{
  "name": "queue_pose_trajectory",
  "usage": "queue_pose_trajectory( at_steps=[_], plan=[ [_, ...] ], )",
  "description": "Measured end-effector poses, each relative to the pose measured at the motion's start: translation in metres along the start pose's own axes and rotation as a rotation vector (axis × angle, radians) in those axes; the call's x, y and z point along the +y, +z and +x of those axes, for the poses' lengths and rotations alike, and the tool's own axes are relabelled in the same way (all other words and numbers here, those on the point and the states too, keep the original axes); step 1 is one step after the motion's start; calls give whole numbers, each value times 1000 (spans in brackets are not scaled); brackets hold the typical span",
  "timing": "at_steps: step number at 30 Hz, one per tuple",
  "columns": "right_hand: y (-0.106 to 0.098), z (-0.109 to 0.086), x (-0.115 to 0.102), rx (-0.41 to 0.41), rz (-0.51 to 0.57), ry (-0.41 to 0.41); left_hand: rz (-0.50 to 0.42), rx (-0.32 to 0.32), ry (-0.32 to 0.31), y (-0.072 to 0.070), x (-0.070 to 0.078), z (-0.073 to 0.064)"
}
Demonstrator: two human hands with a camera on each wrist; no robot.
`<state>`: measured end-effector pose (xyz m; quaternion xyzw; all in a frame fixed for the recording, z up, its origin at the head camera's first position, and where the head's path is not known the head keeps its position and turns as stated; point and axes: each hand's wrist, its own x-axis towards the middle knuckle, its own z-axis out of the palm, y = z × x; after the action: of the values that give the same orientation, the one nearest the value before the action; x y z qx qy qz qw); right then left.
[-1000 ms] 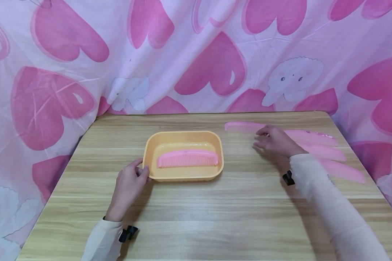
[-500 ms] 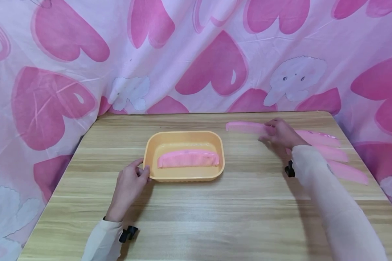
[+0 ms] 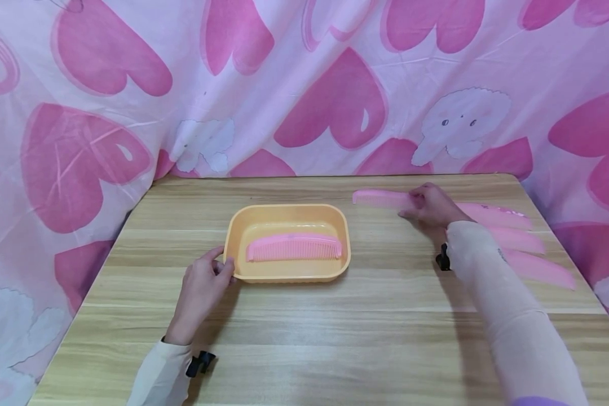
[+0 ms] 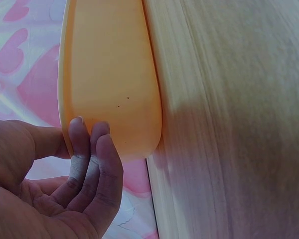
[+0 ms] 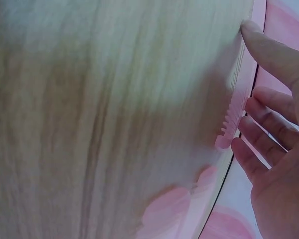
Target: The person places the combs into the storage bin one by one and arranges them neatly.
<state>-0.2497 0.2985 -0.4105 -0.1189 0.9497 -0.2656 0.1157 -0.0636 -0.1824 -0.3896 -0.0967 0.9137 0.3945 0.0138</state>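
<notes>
While left hand [image 3: 203, 287] grips tub [image 3: 287, 215] rim, right hand [image 3: 431, 207] has reached comb [image 3: 378, 198].
Fingers now closing on it at 2 o'clock of tub; still flat on bench [image 3: 304, 332].

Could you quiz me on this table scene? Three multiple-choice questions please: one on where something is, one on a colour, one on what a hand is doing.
1. Where does the one comb away from the others lie?
A. inside the tray
B. under the tray
C. on the cloth

2. What colour is the tray?
A. green
B. orange
C. blue

3. What is the right hand doing?
A. resting flat on bare wood
B. holding the tray
C. taking hold of a comb at the table's far side

Answers:
1. A, the comb lies along the tray's floor.
2. B, its rim and walls are pale orange.
3. C, thumb and fingers close on the far comb; the left hand holds the tray's corner.
</notes>
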Motion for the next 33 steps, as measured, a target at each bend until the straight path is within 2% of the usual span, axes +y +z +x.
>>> queue_pose_trajectory(
  at_steps=[6, 12, 17, 22, 29, 33],
  plan=[
    [0, -1, 2, -18, 35, 21, -1, -2, -1, 0, 0, 0],
    [-1, -2, 3, -30, 20, -11, -3, 4, 5, 0, 0, 0],
    [0, -4, 3, -41, 48, -18, -7, 7, 10, 0, -1, -1],
    [1, -8, 3, -78, 103, 41, -3, 8, 12, 0, -1, -1],
    [2, -13, 1, -82, 151, 124, 0, 11, 11, 0, 0, -2],
    [5, -16, 1, -86, 151, 132, 0, 14, 13, 1, 0, -2]
  ],
)
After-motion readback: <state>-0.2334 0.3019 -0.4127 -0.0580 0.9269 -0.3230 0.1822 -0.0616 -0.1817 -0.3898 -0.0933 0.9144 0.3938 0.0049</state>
